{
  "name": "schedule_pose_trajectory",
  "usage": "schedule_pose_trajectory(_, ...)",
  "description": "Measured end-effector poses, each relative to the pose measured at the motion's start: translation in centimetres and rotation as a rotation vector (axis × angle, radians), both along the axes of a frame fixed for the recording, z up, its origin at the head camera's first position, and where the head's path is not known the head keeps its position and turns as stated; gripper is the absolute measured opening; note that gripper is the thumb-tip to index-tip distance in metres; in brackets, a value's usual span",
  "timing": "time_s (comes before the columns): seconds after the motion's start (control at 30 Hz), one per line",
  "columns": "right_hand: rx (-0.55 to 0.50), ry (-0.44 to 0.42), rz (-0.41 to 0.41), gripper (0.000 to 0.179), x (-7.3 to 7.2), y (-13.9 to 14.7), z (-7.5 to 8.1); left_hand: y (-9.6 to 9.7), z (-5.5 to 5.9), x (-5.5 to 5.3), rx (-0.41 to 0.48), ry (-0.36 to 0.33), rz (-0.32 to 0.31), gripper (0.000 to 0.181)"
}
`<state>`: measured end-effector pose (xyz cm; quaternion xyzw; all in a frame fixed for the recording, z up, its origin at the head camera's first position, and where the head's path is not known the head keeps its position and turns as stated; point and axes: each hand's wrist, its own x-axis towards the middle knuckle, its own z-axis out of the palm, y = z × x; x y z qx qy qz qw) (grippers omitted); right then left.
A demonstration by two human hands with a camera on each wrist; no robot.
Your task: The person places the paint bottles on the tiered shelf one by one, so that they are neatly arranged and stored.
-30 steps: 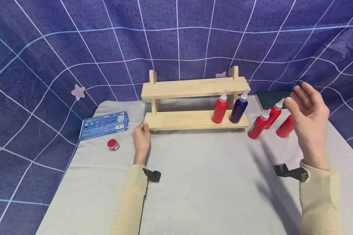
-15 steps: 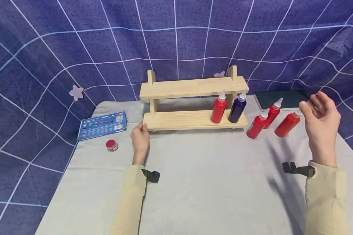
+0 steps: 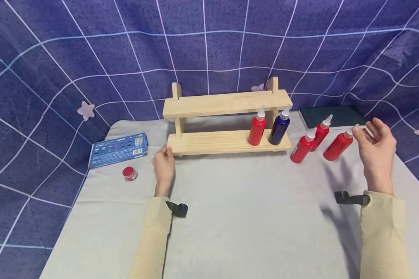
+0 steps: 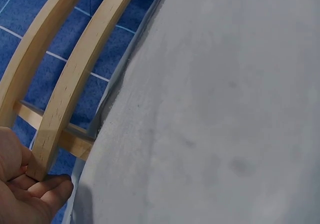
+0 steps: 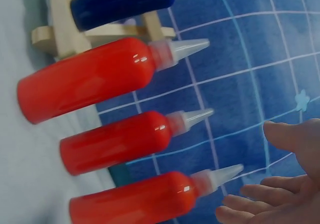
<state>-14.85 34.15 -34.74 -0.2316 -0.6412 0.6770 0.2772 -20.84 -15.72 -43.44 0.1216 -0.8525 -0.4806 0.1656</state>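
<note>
A two-tier wooden shelf [image 3: 213,142] stands at the back of the table. My left hand [image 3: 164,164] grips the left end of its lower board; in the left wrist view, thumb and fingers wrap the board's end. On that board's right side stand a red squeeze bottle [image 3: 257,131] and a dark blue squeeze bottle [image 3: 279,130], both with white nozzle caps. Right of the shelf, several red squeeze bottles stand on the cloth. My right hand [image 3: 378,153], thumb and fingers apart, is beside the rightmost red bottle [image 3: 336,147], close to its nozzle in the right wrist view.
A blue printed box [image 3: 118,150] lies at the table's left, with a small red-lidded jar [image 3: 129,173] in front of it. Behind the red bottles lies a dark green flat board or book [image 3: 329,115]. A blue grid-patterned curtain [image 3: 223,50] hangs behind the table.
My right hand moved right, away from over the red bottles, uncovering the rightmost one, then came slightly lower towards its nozzle. My left hand kept its grip on the shelf.
</note>
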Motion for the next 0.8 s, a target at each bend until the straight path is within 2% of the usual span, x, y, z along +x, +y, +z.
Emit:
schedule_pose_trajectory(0.27,0.018,-0.145,0.051,0.069,-1.5,0.8,-2.9,0.0,0.0,-0.1,0.000,-0.010,0.004,0.037)
schedule_pose_trajectory(0.4,0.132,-0.225,0.119,0.069,-1.9,1.0,-4.2,-0.1,0.2,0.0,0.000,-0.009,0.002,0.037)
schedule_pose_trajectory(0.5,0.271,-0.274,0.165,0.059,-2.1,1.1,-5.1,-0.2,0.2,0.0,-0.002,-0.003,0.003,0.037)
schedule_pose_trajectory(0.53,0.288,-0.281,0.175,0.054,-2.2,1.1,-5.3,-0.2,0.2,0.0,-0.003,-0.003,0.005,0.037)
schedule_pose_trajectory(0.63,0.308,-0.320,0.181,0.032,-2.2,1.1,-5.9,-0.1,0.1,-0.1,0.000,-0.007,0.007,0.036)
schedule_pose_trajectory(0.7,0.284,-0.329,0.177,0.023,-2.3,1.1,-6.2,-0.1,0.0,-0.1,-0.001,-0.004,0.008,0.036)
schedule_pose_trajectory(0.8,0.266,-0.332,0.177,0.022,-2.3,1.1,-6.4,0.0,-0.1,-0.1,-0.007,0.008,0.013,0.036)
